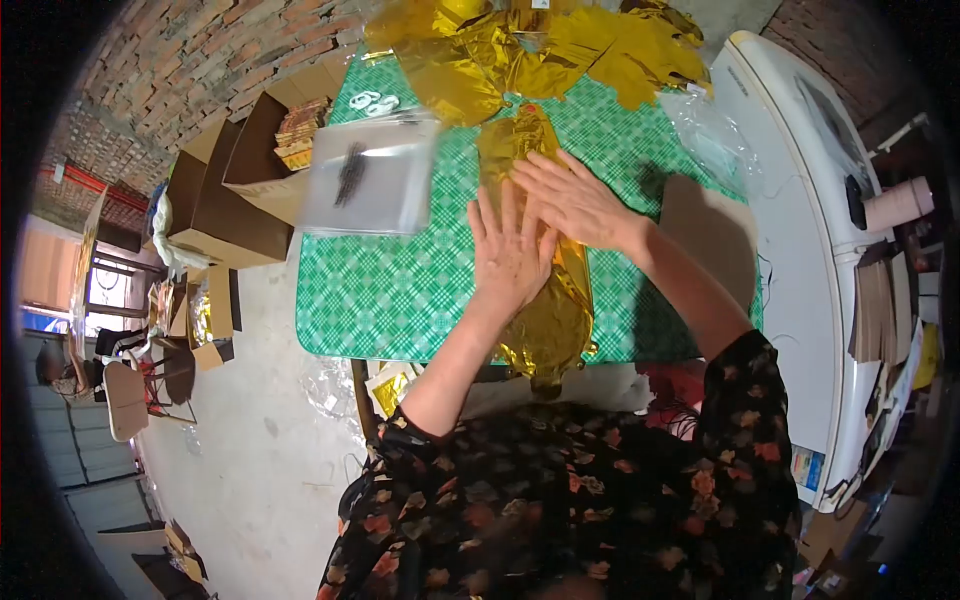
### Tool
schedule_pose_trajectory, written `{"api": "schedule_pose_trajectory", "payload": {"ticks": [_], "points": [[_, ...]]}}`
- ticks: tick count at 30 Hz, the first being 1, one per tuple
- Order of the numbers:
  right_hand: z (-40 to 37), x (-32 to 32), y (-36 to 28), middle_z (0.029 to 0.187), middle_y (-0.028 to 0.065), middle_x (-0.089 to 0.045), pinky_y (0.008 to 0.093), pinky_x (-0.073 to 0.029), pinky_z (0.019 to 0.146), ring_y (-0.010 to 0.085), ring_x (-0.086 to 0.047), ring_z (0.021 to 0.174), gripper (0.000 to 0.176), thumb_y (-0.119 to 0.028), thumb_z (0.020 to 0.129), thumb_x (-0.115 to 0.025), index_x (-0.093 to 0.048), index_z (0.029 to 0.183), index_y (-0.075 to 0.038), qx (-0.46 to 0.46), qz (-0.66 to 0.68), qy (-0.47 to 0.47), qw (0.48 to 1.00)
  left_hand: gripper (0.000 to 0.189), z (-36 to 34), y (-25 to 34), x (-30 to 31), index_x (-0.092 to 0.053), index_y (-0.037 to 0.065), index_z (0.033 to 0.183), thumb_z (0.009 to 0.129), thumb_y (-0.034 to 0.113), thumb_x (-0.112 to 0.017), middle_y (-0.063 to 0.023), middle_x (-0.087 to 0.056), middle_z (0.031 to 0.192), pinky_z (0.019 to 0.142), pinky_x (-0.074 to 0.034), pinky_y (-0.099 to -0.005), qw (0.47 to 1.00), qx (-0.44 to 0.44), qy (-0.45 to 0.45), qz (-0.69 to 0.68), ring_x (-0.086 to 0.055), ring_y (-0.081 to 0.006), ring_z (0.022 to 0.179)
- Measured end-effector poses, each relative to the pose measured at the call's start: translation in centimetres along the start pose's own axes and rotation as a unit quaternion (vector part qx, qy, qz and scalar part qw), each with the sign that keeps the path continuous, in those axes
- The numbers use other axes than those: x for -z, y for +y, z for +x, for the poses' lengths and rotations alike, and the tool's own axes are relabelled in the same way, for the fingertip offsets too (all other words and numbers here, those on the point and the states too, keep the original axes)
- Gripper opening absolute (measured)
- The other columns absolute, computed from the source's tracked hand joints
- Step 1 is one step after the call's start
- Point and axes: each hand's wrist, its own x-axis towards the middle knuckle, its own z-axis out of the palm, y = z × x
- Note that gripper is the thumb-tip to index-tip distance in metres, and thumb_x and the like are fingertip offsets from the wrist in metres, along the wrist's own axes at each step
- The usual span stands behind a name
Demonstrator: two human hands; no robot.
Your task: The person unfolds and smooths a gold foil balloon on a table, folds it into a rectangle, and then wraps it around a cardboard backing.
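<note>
A deflated gold foil balloon (545, 335) lies lengthwise on the green plaid tablecloth (385, 290), its near end hanging over the table's front edge. Flat on its middle rests my left hand (508, 262), fingers spread and pointing away from me. My right hand (578, 203) is stretched out across the foil just beyond, its fingertips close to those of the left. Neither hand grips anything. At the far side is a heap of similar gold foil balloons (565, 60). Part of the balloon is hidden beneath my hands.
To the left lies a stack of clear plastic bags (400, 185), with white loops (373, 102) behind it. Open cardboard boxes (205, 205) stand beside the table. Right are a crumpled clear bag (712, 140), a brown chair back (710, 235) and a large white appliance (790, 270).
</note>
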Motion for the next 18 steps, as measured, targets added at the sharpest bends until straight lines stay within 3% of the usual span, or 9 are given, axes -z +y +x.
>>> {"api": "schedule_pose_trajectory", "payload": {"ticks": [4, 7, 10, 11, 18], "points": [[-1.4, -0.9, -0.4, 0.171, 0.0118, -0.028, 0.0462, -0.006, 0.131, 0.0238, -0.019, 0.160, 0.063, -0.037, 0.111, -0.033, -0.028, 0.164, -0.003, -0.053, 0.034, 0.001, 0.998, 0.066, -0.4, -0.9, -1.4, -0.034, 0.007, 0.162, 0.106, 0.042, -0.045, -0.0263, -0.029, 0.166, 0.124, -0.009, -0.0668, 0.994, -0.005, 0.052, -0.094, -0.018, -0.0567, 0.152], [-2.0, -2.7, 0.2, 0.170, 0.0149, -0.029, 0.0475, -0.006, 0.131, 0.0260, -0.019, 0.160, 0.061, -0.034, 0.110, -0.035, -0.032, 0.162, -0.001, -0.026, -0.034, 0.001, 0.999, 0.067, 0.1, -1.4, -0.4, -0.027, 0.007, 0.164, 0.106, 0.038, -0.042, -0.0278, -0.027, 0.167, 0.125, -0.006, -0.0665, 0.981, 0.035, -0.020, -0.189, -0.014, -0.0564, 0.154], [-2.0, -1.9, -0.3, 0.168, 0.0163, -0.031, 0.0486, -0.007, 0.131, 0.0280, -0.019, 0.160, 0.059, -0.032, 0.109, -0.036, -0.035, 0.160, -0.001, -0.032, -0.063, -0.025, 0.997, 0.068, 1.4, -2.9, 2.5, -0.023, 0.006, 0.165, 0.107, 0.037, -0.040, -0.0290, -0.026, 0.167, 0.126, -0.004, -0.0639, 0.973, 0.038, -0.107, -0.200, -0.011, -0.0543, 0.156], [-2.1, -2.1, -0.3, 0.168, 0.0166, -0.032, 0.0489, -0.007, 0.131, 0.0282, -0.020, 0.160, 0.059, -0.033, 0.110, -0.036, -0.036, 0.159, 0.000, -0.030, -0.051, -0.019, 0.998, 0.067, 2.4, -3.3, 4.2, -0.025, 0.005, 0.164, 0.108, 0.039, -0.038, -0.0261, -0.024, 0.169, 0.127, -0.003, -0.0592, 0.973, 0.042, -0.135, -0.185, -0.012, -0.0455, 0.159], [-2.1, -3.5, 0.0, 0.168, 0.0161, -0.034, 0.0500, -0.005, 0.130, 0.0280, -0.021, 0.159, 0.061, -0.040, 0.112, -0.036, -0.035, 0.161, -0.003, -0.034, -0.021, 0.019, 0.999, 0.056, 10.5, -8.1, 2.1, -0.044, 0.005, 0.154, 0.108, 0.037, -0.046, -0.0213, -0.046, 0.159, 0.125, -0.026, -0.0490, 0.950, -0.136, -0.056, -0.276, -0.036, -0.0377, 0.151]]}}
